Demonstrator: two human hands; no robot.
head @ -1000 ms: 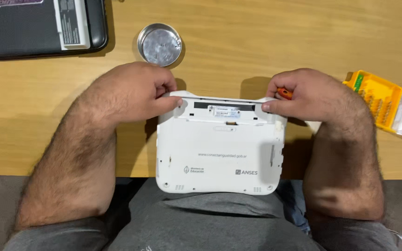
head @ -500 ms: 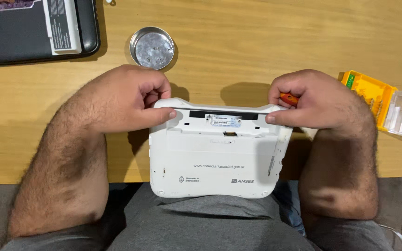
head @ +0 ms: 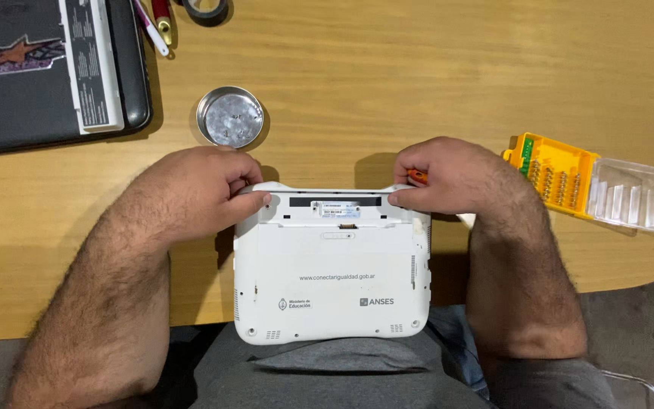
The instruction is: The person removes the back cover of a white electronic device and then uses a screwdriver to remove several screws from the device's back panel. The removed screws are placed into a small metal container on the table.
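A white netbook (head: 331, 273) lies underside up, its near edge resting on the person's lap and its far edge over the wooden table (head: 418, 83). Everything else is placed from it.

The left hand (head: 202, 189) grips the netbook's far left corner, fingers curled over the edge and the thumb pressed on the bottom shell beside the long dark battery slot (head: 334, 201). The right hand (head: 448, 176) closes on the far right corner the same way, fingertips on the rim at the slot's right end. An orange-handled tool (head: 418, 176) shows just under the right fingers; how it is held cannot be told. Both hands are clamped on the netbook, neither open.

Beyond the netbook's left corner, just past the left knuckles, stands a small round metal dish (head: 230, 116). Farther left of that, at the table's far edge, lies a dark laptop (head: 47, 72), also bottom up, with a white label strip. Behind the dish, at the top edge, are pens (head: 157, 23) and a roll of dark tape (head: 207, 9), partly cut off. To the right of the netbook, well apart from it and just past the right wrist, sits a yellow bit case (head: 558, 176) with its clear lid (head: 633, 195) swung open.
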